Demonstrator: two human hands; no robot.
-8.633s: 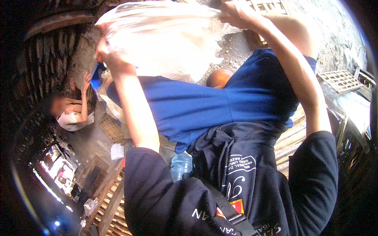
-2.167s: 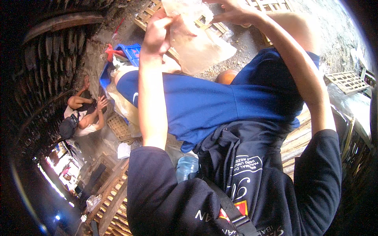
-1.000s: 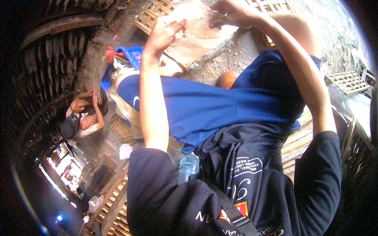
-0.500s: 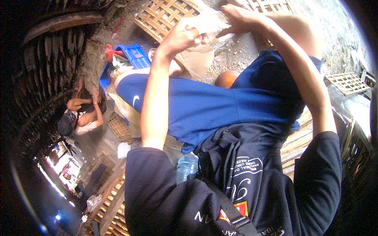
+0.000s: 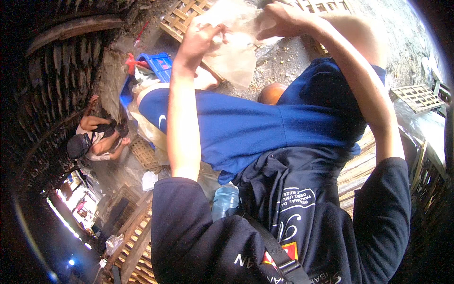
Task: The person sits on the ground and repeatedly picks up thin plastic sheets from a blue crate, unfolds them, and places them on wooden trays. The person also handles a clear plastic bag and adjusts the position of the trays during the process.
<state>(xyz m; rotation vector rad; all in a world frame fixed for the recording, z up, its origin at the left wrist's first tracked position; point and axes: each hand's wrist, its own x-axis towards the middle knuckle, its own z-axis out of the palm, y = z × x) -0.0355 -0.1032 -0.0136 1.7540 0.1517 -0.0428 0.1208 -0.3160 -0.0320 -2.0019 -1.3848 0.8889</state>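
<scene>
Far left of the blue crate (image 5: 161, 66), a dark wall of ribbed slats (image 5: 47, 94) runs up beneath a curved wooden beam (image 5: 75, 31), while bright daylight enters through an opening (image 5: 73, 201) well below. Nearer the crate, also lower left, a co-worker (image 5: 97, 137) in a dark cap sits low beside a woven panel (image 5: 144, 154). Below the crate come a small white object (image 5: 149, 181) and a slatted wooden frame (image 5: 137, 241). Something red (image 5: 132, 62) touches the crate's left edge.

Just right of the crate, the left hand (image 5: 201, 40) has its fingers closed on the clear plastic film (image 5: 239, 64), which hangs over a bamboo lattice tray (image 5: 182, 18). Lower right stands a blue-tinted bottle (image 5: 225, 199). Farther right, the right hand (image 5: 281, 21) holds its fingers narrow and bent at the film's edge; whether they grip it, I cannot tell. Under them lies grey, gritty ground (image 5: 283, 59), with a rounded orange-brown object (image 5: 272, 93) slightly below the crate's level. Well right and lower are pale bamboo slats (image 5: 354, 168); farthest right, another woven tray (image 5: 418, 98) lies near shiny sheeting (image 5: 421, 125).
</scene>
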